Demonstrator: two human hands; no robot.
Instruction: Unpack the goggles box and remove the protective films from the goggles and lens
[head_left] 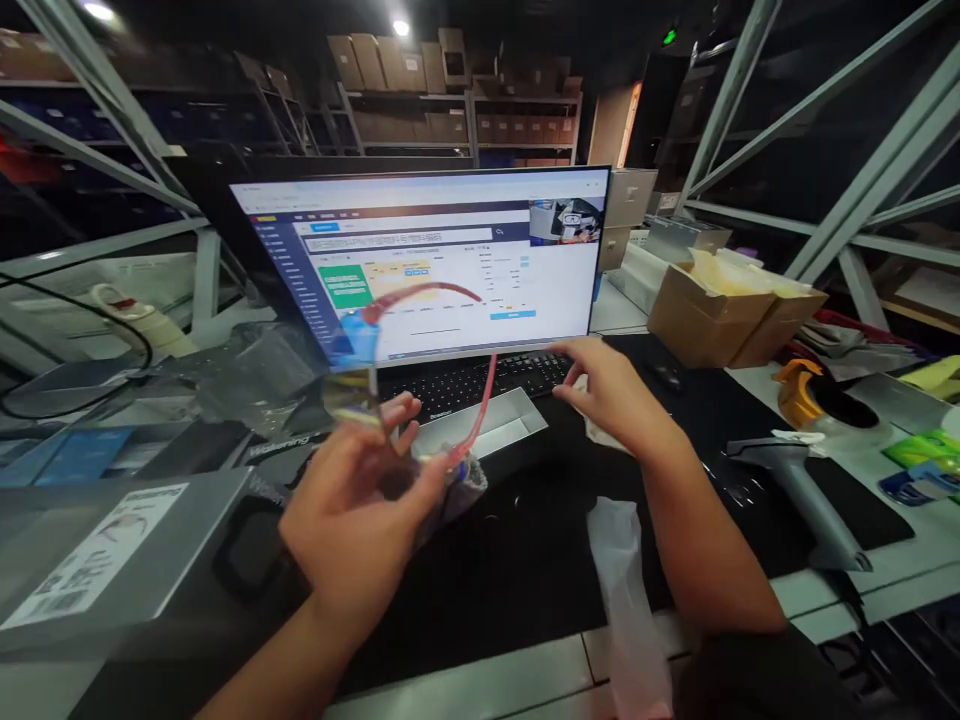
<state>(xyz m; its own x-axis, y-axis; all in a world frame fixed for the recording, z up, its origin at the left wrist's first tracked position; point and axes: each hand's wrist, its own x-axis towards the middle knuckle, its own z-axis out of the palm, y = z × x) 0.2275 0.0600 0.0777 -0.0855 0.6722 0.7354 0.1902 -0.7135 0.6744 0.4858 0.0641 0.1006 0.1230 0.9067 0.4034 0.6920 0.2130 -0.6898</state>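
Note:
My left hand [360, 505] is closed around a pair of glasses with thin red arms and a blue, mirrored lens [358, 370], held up in front of the monitor [442, 255]; part of a grey pouch shows under the fingers. My right hand [611, 390] hovers over the right end of the black keyboard [480, 375], fingers spread and curved down, touching a crumpled white wrapper beneath the palm. The glasses are blurred by motion.
A black desk mat [525, 560] covers the bench. A clear plastic bag [630, 590] lies near my right forearm. A grey barcode scanner [802, 490], a tape dispenser [814, 395] and an open cardboard box [731, 300] sit at right. Grey product boxes [112, 545] lie at left.

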